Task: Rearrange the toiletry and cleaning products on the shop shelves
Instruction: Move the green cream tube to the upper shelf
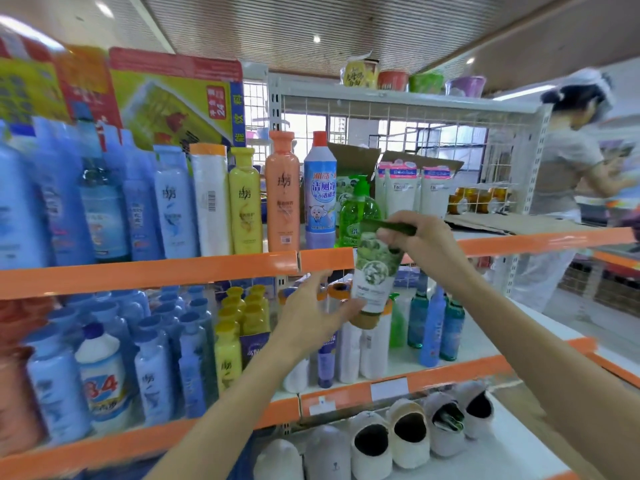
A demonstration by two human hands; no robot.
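Shop shelves [149, 271] with orange edges fill my view, bottles crowding both tiers. My right hand [420, 242] pinches a green-printed tube [375, 271] by its crimped top, cap down, at centre; my left hand [311, 311], fingers straight, touches its lower end from eight o'clock. I judge the tube unplaced and much sorting left.

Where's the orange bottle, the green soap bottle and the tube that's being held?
orange bottle [283, 199], head view, middle of its body
green soap bottle [358, 211], head view, its body
tube [375, 271], head view, its printed front
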